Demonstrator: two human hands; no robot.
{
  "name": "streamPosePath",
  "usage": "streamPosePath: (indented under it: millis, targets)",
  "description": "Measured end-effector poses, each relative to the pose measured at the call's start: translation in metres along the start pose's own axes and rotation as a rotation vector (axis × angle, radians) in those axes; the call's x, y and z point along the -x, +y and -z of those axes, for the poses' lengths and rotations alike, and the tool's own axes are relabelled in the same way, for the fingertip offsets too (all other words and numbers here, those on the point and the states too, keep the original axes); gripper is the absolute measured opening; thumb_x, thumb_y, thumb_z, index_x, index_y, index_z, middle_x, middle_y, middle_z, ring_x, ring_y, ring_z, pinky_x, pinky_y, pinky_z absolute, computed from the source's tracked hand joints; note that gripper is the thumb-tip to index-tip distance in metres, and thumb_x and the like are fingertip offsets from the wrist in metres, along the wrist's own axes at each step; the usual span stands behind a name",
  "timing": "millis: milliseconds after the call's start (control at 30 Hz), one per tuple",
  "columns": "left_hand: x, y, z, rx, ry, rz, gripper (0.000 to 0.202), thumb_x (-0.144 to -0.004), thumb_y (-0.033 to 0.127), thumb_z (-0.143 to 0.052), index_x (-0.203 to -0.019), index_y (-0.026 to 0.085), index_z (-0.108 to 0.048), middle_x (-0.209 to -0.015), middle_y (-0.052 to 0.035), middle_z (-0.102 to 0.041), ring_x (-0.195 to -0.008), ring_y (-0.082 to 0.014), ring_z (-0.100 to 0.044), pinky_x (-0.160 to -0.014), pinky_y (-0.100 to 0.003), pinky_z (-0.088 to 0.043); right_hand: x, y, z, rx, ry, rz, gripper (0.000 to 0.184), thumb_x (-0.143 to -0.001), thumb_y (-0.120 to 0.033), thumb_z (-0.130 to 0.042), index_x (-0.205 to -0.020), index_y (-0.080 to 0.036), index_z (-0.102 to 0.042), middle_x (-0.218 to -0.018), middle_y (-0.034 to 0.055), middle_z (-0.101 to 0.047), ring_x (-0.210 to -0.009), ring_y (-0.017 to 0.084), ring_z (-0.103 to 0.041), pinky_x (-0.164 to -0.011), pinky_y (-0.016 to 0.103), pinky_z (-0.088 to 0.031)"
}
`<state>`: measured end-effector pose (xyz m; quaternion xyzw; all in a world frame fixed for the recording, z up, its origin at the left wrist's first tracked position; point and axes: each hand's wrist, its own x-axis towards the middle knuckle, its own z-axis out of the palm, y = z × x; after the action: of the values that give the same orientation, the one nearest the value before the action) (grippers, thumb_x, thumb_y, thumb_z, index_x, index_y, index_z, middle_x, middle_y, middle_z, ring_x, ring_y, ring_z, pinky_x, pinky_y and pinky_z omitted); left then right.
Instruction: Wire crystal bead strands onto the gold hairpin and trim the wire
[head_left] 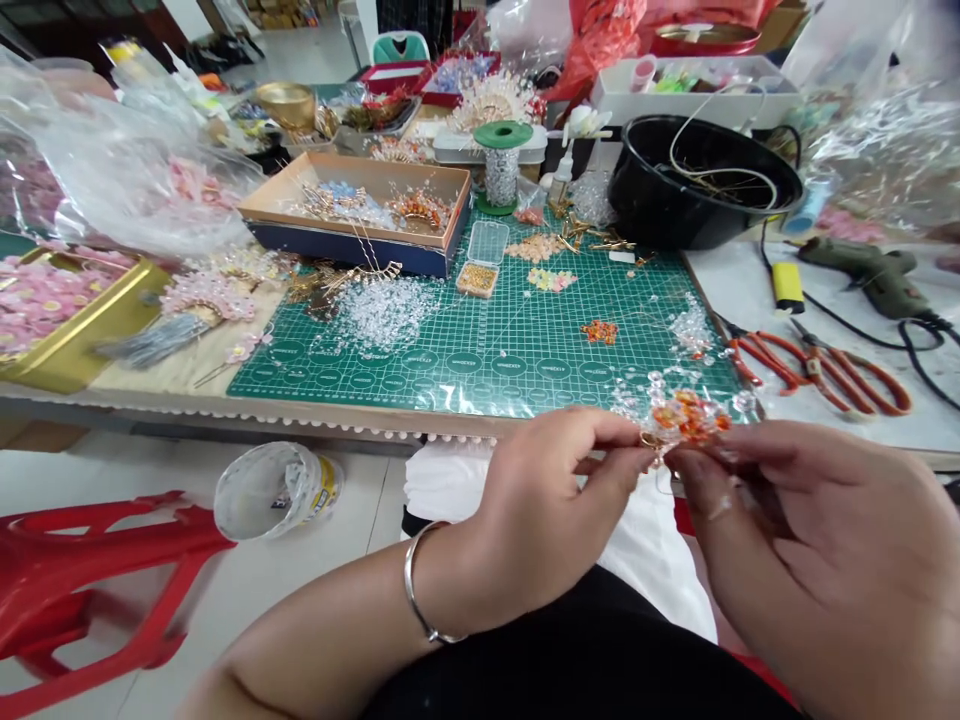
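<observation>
A beaded hair ornament (686, 415) with orange and clear beads is held up at the table's front edge. My left hand (555, 500), with a silver bangle at its wrist, pinches the ornament's gold-coloured end between thumb and fingertips. From the other side my right hand (810, 530) grips it, its thumb and fingers pressed together near the orange beads. Part of the piece is hidden behind my fingers. Just beyond lie a small heap of orange beads (600, 331) and some clear beads (691, 328) on the green cutting mat (450, 385).
Clear beads (386, 315), a small box of gold beads (478, 278) and a shallow box (352, 245) of ornaments stand on the left. Pliers (847, 370), a glue gun (874, 275) and a black basin (675, 220) are at right. A red stool (112, 540) stands below.
</observation>
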<state>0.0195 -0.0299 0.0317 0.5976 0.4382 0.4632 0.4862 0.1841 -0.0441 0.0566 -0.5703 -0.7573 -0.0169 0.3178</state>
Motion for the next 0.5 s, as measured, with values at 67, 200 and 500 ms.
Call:
streamPosePath:
  millis: [67, 200, 500]
  targets:
    - [0.002, -0.002, 0.001, -0.113, -0.012, -0.166, 0.011, -0.094, 0.025, -0.061, -0.1, 0.02, -0.068, -0.099, -0.0078, -0.075, -0.093, -0.0209, -0.071, -0.082, -0.033, -0.055, 0.0, 0.0, 0.0, -0.009, 0.04, 0.056, 0.016, -0.085, -0.021, -0.064, -0.076, -0.025, -0.052, -0.054, -0.0052, -0.058, -0.041, 0.014, -0.055, -0.039, 0.024, -0.04]
    - [0.002, -0.009, -0.001, -0.231, 0.091, -0.55, 0.013, -0.092, 0.011, -0.058, -0.104, 0.015, -0.063, -0.098, -0.0084, -0.075, -0.097, -0.0192, -0.071, -0.085, -0.03, -0.057, 0.011, 0.0, -0.006, -0.157, 0.089, -0.166, 0.019, -0.083, -0.035, -0.069, -0.075, -0.025, -0.055, -0.058, -0.0019, -0.061, -0.044, 0.018, -0.058, -0.04, 0.028, -0.044]
    - [-0.004, -0.008, 0.004, -0.312, 0.125, -0.532, 0.009, -0.09, 0.018, -0.063, -0.098, 0.015, -0.065, -0.088, -0.0039, -0.076, -0.078, -0.0134, -0.071, -0.075, -0.024, -0.058, 0.013, -0.006, 0.002, -0.166, -0.037, -0.111, 0.005, -0.089, -0.033, -0.06, -0.092, -0.03, -0.058, -0.073, -0.0028, -0.066, -0.059, 0.017, -0.063, -0.056, 0.03, -0.05]
